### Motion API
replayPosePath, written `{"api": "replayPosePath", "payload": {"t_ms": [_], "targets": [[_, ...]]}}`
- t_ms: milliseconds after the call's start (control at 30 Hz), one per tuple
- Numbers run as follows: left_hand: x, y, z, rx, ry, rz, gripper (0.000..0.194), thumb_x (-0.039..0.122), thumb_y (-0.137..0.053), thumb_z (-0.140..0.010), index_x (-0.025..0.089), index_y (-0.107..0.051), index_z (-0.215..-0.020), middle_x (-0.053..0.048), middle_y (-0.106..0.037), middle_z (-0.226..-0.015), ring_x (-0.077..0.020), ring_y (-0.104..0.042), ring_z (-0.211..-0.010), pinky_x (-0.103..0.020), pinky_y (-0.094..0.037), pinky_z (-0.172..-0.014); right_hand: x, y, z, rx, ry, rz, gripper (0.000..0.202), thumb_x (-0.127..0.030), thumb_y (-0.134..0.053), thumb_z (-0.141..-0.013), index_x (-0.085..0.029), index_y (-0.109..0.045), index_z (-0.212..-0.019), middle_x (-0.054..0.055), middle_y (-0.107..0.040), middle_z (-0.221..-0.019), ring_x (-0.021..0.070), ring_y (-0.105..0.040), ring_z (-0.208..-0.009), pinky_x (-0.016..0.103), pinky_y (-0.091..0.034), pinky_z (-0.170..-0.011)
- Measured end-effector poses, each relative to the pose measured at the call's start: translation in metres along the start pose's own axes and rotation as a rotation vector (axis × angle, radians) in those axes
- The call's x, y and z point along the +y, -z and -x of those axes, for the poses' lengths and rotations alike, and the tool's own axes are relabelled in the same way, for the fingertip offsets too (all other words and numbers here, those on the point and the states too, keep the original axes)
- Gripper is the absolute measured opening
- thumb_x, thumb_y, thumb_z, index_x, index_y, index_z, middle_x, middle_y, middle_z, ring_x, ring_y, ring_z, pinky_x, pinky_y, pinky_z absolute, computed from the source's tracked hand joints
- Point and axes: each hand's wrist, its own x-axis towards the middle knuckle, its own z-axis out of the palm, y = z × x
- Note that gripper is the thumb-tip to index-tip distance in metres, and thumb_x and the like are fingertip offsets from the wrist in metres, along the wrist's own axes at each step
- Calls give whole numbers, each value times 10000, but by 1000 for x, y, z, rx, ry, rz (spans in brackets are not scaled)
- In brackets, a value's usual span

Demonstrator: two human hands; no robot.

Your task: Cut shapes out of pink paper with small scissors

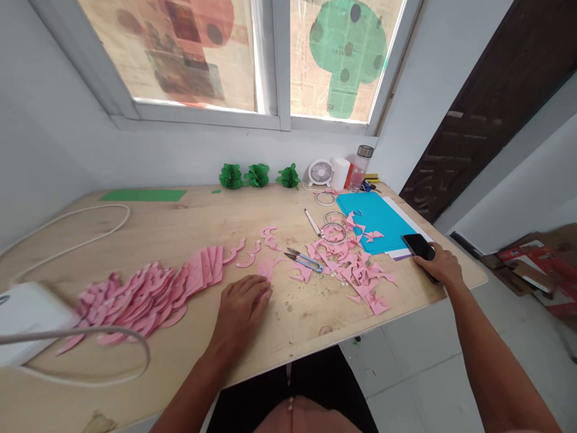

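Observation:
My right hand (439,264) is closed around the edge of a black smartphone (419,246) at the right side of the table. My left hand (243,307) lies on the tabletop near its front edge, fingers stretched out. By its fingertips is a small pink paper piece (267,268); whether they touch it I cannot tell. Left of that hand spreads an overlapping pile of cut pink paper shapes (148,294). Between my hands lie blue-handled thread snips (306,261) and a heap of pink paper scraps (356,270).
Blue paper sheets (378,219) lie at the right, with a white pen (312,222) and a ring (332,233) nearby. Green paper flowers (258,175), a small fan (320,172) and a glass bottle (360,168) line the wall. A white cable (121,219) curves across the left.

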Motion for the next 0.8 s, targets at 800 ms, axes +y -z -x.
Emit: {"api": "replayPosePath", "payload": {"t_ms": [800], "targets": [[1,-1,1,10,-15,-47,279,307,-414,-824,193,-653,-912,-83,-657,-1057,-258,-547,-1062,-452,-379,-886,-62,11,69,328,131,-123,523,-493,-457,-791,-138,-517,-1171,184,-584,-1074,356,-500,-991,453,-385,-758]]}}
